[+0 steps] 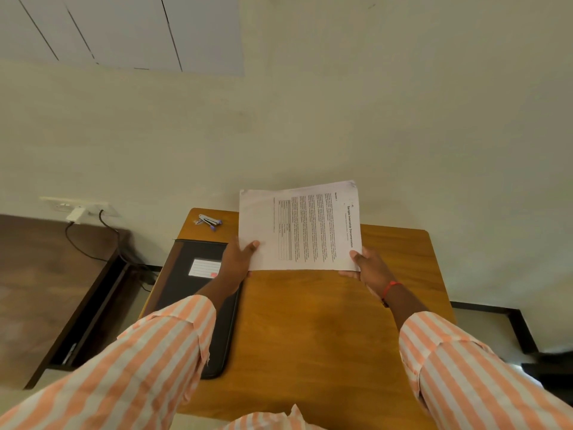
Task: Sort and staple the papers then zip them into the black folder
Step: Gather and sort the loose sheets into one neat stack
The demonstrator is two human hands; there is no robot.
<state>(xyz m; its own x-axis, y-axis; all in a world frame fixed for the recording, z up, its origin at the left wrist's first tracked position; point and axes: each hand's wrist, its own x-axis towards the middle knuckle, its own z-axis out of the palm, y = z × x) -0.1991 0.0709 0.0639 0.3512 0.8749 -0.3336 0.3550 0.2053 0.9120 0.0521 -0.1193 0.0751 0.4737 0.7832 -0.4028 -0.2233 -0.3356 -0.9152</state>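
Note:
A stack of printed white papers (297,226) is held upright above the wooden table (310,321), its text turned sideways. My left hand (237,263) grips the lower left edge, thumb on the front. My right hand (367,268) grips the lower right corner. The black zip folder (192,293) with a white label lies flat on the table's left side, partly under my left forearm. A small silver and purple stapler (209,220) rests at the table's far left corner.
The table stands against a cream wall. To the left a dark wooden desk (55,290) sits lower, with a wall socket (77,207) and black cables behind it. A dark object (548,367) shows at the right edge.

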